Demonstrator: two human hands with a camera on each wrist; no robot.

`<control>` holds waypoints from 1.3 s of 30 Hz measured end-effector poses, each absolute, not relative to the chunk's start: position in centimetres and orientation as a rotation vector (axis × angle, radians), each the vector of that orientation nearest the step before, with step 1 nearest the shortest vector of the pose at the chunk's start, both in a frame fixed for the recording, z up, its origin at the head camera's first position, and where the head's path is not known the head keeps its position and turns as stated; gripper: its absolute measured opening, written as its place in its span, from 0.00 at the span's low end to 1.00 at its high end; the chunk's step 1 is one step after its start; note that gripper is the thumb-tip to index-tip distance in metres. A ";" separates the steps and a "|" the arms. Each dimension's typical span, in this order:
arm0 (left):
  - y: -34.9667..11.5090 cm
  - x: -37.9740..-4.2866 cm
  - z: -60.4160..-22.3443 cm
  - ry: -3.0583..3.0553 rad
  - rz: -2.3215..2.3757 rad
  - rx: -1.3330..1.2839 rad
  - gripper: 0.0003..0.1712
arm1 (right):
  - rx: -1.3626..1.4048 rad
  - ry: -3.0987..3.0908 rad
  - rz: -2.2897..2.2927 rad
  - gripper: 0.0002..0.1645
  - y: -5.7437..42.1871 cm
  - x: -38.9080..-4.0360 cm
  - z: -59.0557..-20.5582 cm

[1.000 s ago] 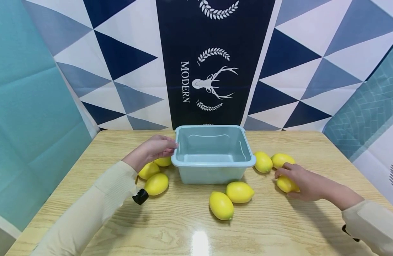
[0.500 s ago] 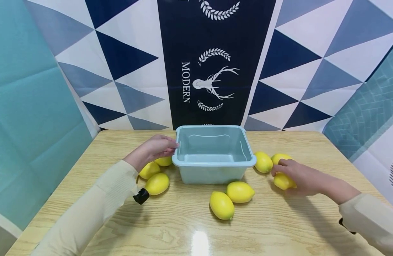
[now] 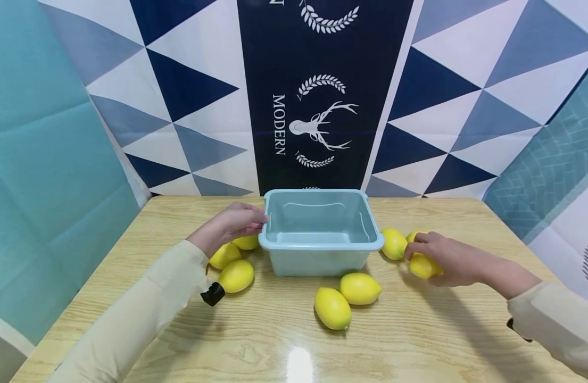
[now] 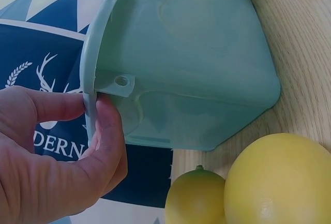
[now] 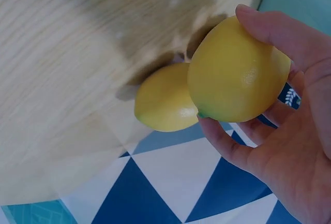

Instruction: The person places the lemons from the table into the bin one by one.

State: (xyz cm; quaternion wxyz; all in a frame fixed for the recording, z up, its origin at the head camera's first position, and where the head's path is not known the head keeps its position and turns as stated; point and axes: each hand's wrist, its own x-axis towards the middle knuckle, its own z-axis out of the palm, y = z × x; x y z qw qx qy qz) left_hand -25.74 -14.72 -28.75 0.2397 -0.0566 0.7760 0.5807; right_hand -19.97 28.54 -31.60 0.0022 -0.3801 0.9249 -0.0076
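Note:
A light blue plastic bin (image 3: pixel 317 260) stands near the back of the wooden table, its inside bare. My left hand (image 3: pixel 236 222) pinches the bin's left rim between thumb and fingers, as the left wrist view shows up close with the rim (image 4: pixel 89 74). Over on the right, my right hand (image 3: pixel 449 259) grips a lemon (image 3: pixel 423 266), with thumb and fingers curled round it. In the right wrist view that held lemon (image 5: pixel 238 74) fills the grasp. Behind it lies another lemon (image 5: pixel 163 97), partly hidden by the held one.
Beside the bin's right wall rests a lemon (image 3: pixel 394 244). Two touching lemons lie in front, one nearer (image 3: pixel 333 308) and one farther (image 3: pixel 359 289). Several more, including a lemon (image 3: pixel 236 276), sit under the left forearm. A patterned cloth (image 3: pixel 198 96) hangs behind the table (image 3: pixel 255 340).
My right hand has closed round the lemon and shifted slightly left and up with it. The left hand stays at the bin's rim.

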 end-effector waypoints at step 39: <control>-14.5 -25.5 -28.8 2.106 1.619 -0.154 0.24 | -1.187 3.007 0.044 0.33 26.6 -21.2 -26.6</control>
